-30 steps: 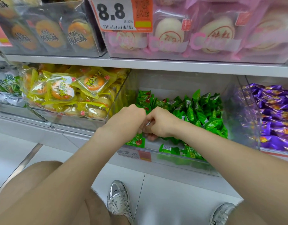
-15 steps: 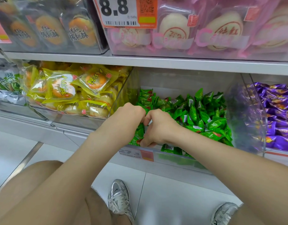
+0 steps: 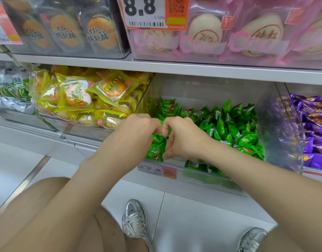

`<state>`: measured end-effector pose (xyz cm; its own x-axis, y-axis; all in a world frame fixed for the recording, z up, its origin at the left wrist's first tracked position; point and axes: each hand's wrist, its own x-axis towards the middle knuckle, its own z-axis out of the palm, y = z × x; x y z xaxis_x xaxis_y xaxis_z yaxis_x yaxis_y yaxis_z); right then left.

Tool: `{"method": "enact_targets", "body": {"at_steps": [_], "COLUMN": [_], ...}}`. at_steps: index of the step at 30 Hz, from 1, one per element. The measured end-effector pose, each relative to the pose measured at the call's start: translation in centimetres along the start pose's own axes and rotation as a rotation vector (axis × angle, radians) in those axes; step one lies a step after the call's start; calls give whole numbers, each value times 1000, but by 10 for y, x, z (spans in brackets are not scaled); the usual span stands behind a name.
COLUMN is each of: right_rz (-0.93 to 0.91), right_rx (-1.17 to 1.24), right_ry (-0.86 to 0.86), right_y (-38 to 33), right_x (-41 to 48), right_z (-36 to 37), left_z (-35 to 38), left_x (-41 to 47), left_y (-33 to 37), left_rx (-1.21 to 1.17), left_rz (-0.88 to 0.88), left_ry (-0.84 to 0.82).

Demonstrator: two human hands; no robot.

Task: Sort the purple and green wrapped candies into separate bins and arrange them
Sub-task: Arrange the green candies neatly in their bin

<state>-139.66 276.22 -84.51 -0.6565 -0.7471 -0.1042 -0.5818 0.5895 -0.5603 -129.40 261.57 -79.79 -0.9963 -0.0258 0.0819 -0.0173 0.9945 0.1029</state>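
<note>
A clear bin on the lower shelf holds a heap of green wrapped candies. Both hands are inside its front left corner, knuckles almost touching. My left hand and my right hand have their fingers curled round a bunch of green candies that stands on end between them. Behind the hands a short row of green candies is lined up along the bin's left wall. The bin to the right is filled with purple wrapped candies.
The bin to the left holds yellow wrapped cakes. The upper shelf carries boxed pastries and a price tag reading 8.8. A price label is on the green bin's front. My knees and silver shoes are below, on white floor tiles.
Both hands have lifted slightly from the bin's floor and drawn the green candies together, which now stand upright between them instead of lying flat under the hands.
</note>
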Motion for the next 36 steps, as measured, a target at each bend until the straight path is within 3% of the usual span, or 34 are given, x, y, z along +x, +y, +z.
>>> {"method": "enact_targets", "body": {"at_steps": [3, 8, 11, 17, 25, 28, 32, 36], "right_rz": [-3, 66, 243, 339, 361, 381, 375, 279], "right_rx": [-50, -247, -466, -463, -598, -598, -541, -334], "right_ry": [93, 394, 251, -264, -321, -196, 183, 123], "right_y": [4, 35, 54, 73, 60, 51, 48, 59], "right_x": [-5, -25, -32, -27, -38, -45, -37, 2], "right_z": [-33, -83, -86, -69, -76, -84, -91, -86], "left_z": [4, 11, 13, 35, 58, 61, 65, 61], "left_x": [-1, 4, 28, 74, 113, 120, 111, 97], "left_y": [2, 11, 22, 70, 92, 92, 81, 70], "left_rx": [0, -135, -195, -173, -291, -354, -453, -492], "left_rz": [4, 70, 94, -31, -218, -157, -7, 143], "left_ry": [-10, -7, -120, -541, -568, -567, -562, -569]}}
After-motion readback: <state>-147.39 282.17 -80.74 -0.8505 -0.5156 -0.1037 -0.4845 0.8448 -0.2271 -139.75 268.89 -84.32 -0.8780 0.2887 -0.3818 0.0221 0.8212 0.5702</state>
